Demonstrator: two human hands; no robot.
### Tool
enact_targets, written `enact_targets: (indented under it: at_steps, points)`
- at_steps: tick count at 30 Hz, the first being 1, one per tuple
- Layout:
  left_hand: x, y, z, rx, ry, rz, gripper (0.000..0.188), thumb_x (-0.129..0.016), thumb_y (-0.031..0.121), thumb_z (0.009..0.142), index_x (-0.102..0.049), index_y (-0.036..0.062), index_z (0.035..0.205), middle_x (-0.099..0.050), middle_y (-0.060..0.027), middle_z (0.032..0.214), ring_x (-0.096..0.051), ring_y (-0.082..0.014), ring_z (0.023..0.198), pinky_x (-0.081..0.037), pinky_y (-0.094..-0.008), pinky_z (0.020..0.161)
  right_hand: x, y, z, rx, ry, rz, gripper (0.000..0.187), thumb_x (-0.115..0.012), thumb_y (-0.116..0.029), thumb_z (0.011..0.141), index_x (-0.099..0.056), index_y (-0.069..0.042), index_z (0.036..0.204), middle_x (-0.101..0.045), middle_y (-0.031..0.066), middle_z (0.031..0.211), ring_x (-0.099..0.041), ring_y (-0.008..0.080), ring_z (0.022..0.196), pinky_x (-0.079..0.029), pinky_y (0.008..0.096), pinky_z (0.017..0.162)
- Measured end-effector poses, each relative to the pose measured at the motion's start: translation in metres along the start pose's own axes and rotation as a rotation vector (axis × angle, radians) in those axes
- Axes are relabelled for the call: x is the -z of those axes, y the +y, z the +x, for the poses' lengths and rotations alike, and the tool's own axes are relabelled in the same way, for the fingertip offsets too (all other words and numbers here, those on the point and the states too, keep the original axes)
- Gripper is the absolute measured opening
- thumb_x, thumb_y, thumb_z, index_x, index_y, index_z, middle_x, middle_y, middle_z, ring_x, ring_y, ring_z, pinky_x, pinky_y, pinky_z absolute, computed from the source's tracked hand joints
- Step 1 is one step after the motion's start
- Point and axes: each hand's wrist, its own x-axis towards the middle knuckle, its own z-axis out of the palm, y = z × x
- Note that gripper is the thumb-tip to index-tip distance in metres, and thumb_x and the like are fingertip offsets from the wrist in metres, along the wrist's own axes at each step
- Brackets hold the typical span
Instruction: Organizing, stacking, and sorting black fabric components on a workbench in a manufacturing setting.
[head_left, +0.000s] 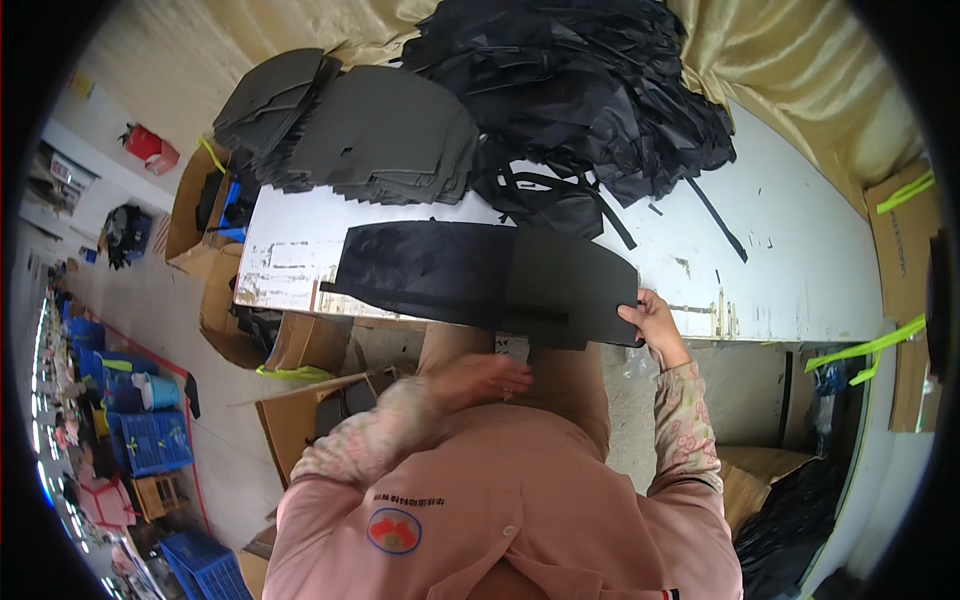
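A wide, curved black sheet panel (430, 262) lies across the front edge of the white table, its lower edge hanging over my lap. A narrow black strip (450, 306) runs along its lower side. My right hand (650, 322) pinches the panel's right corner, thumb on top and fingers underneath. Below the panel, close to my body, my left hand (482, 378) is apart from it, with its fingers stretched to the right and slightly blurred. Nothing shows in that hand.
Dark grey foam-like pieces are stacked (385, 130) at the back left of the table (300, 225). Behind the panel rises a big heap of black sheet pieces (560, 80), with loose black strips (612, 222) nearby. Cardboard boxes (222, 318) stand left; another box (765, 480) is low right.
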Motion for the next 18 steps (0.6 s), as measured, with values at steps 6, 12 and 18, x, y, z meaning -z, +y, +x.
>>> enact_targets:
  at_steps: [6,12,18]
  points:
    - [-0.054,-0.002,0.066,-0.201,0.206,-0.638,0.048,-0.061,0.031,0.093,-0.046,0.0037,0.129,-0.054,-0.0108,0.127,-0.052,-0.0248,0.117,-0.04,-0.0413,0.102,-0.001,0.009,0.0,-0.019,-0.018,0.147,0.03,-0.072,-0.01,0.083,-0.055,-0.001,0.105,-0.065,0.001,0.075,-0.053,0.0032,0.054,-0.036,0.0166,0.041]
    - [-0.054,0.007,0.087,-0.385,0.276,-0.781,0.034,-0.062,0.01,0.091,-0.051,0.0058,0.122,-0.055,-0.0086,0.124,-0.053,-0.0226,0.115,-0.043,-0.0407,0.102,-0.013,0.003,-0.011,0.08,0.037,-0.03,0.029,-0.072,-0.006,0.082,-0.052,0.0,0.103,-0.065,0.0036,0.081,-0.056,0.0049,0.061,-0.042,0.0173,0.05]
    - [-0.053,0.007,0.088,-0.39,0.258,-0.806,0.033,-0.059,0.005,0.091,-0.051,0.004,0.123,-0.055,-0.009,0.124,-0.054,-0.0241,0.115,-0.046,-0.0407,0.101,-0.023,0.004,-0.013,0.315,0.162,-0.377,0.035,-0.071,-0.003,0.08,-0.049,0.002,0.106,-0.065,0.0109,0.091,-0.062,0.0171,0.081,-0.049,0.0298,0.076]
